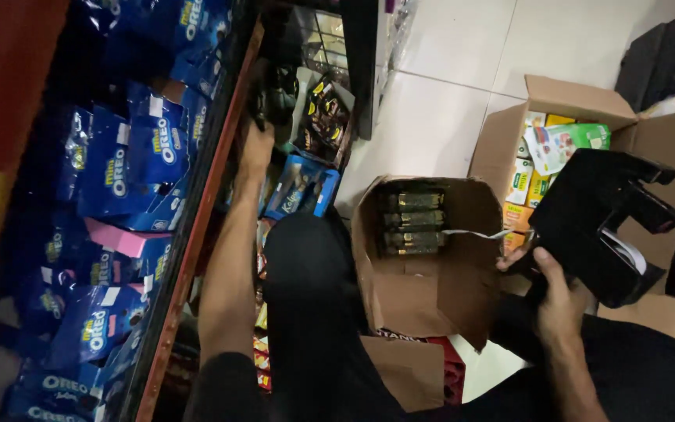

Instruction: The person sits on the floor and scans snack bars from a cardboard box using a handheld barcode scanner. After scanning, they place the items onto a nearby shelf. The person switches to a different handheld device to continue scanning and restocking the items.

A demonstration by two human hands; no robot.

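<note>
Two risks: our right hand (560, 293), clamped on the black labeller (603, 223), may slip; left hand (255, 148) clutching a dark packet (275, 98) may topple stock.

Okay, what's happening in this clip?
A person crouches by a store shelf. The left hand reaches into a low shelf bay among dark snack packets. The right hand grips a black plastic price-label gun with a white label strip trailing out. Between the knees sits an open brown cardboard box holding dark packets; blue cookie bags fill the shelf above.
</note>
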